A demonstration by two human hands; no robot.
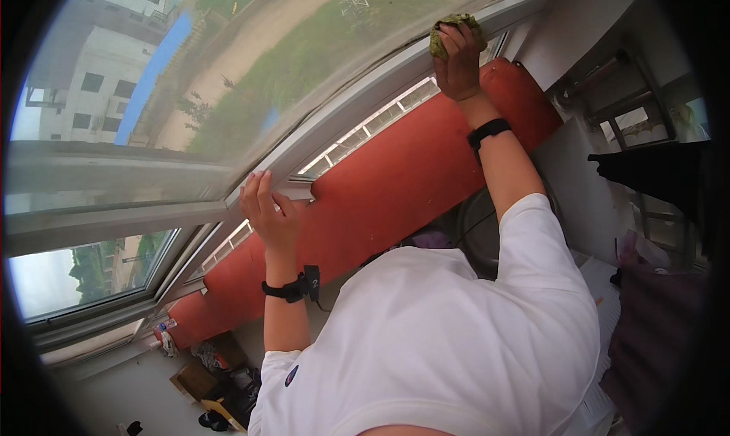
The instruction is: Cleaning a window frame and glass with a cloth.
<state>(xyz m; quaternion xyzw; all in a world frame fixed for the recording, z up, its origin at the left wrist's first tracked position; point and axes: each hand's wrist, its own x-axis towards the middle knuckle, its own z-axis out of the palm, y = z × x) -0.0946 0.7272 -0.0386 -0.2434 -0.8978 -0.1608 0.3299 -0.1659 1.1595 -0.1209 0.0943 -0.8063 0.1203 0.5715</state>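
In the head view, a crumpled green cloth (455, 20) is in my right hand (458, 65), which presses it at the white window frame (353, 99) and the lower edge of the glass near the top right. My left hand (268, 208) is raised at the frame's lower left part, fingers apart, with nothing in it; its fingertips are at the frame, though contact is not certain. The large window pane (274, 65) looks hazy and spans the upper left. Black bands are around both wrists.
A red sill board (399, 150) runs below the window. An open window sash (97, 270) is at the left. Cardboard boxes (197, 382) and other items lie at lower left. A dark round basin (479, 230) is below the sill. Dark cloths and a metal rack stand at the right.
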